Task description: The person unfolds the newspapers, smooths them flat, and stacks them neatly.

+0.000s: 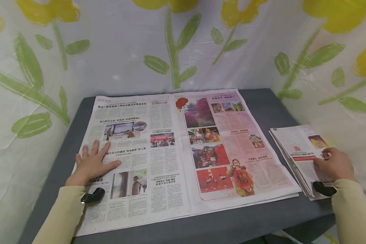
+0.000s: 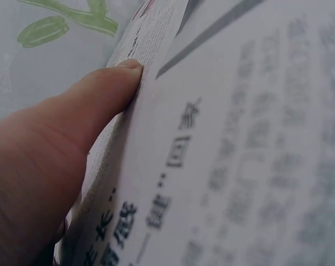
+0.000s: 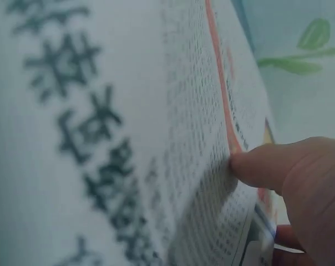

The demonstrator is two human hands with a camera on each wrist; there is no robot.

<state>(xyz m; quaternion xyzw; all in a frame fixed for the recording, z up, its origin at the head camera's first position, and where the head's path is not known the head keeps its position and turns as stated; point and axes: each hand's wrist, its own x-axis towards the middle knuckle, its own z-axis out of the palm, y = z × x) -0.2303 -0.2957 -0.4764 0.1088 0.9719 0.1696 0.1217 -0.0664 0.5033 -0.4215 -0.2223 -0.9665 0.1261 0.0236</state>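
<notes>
A large newspaper (image 1: 167, 159) lies spread open on the dark grey tabletop. My left hand (image 1: 93, 162) rests on its left page with fingers spread and straight. In the left wrist view the thumb (image 2: 109, 91) lies along the printed sheet. At the right, a stack of folded newspapers (image 1: 302, 149) sits beside the spread one. My right hand (image 1: 337, 164) grips the right side of this stack with bent fingers. The right wrist view shows the thumb (image 3: 262, 163) on the top printed page (image 3: 195, 138), other fingers at its edge, partly hidden.
The dark grey table (image 1: 259, 101) shows around the newspapers. A pale curtain with yellow flowers and green leaves (image 1: 167, 51) hangs at the back and both sides. Black straps with small devices (image 1: 93, 196) sit on both wrists, over cream sleeves.
</notes>
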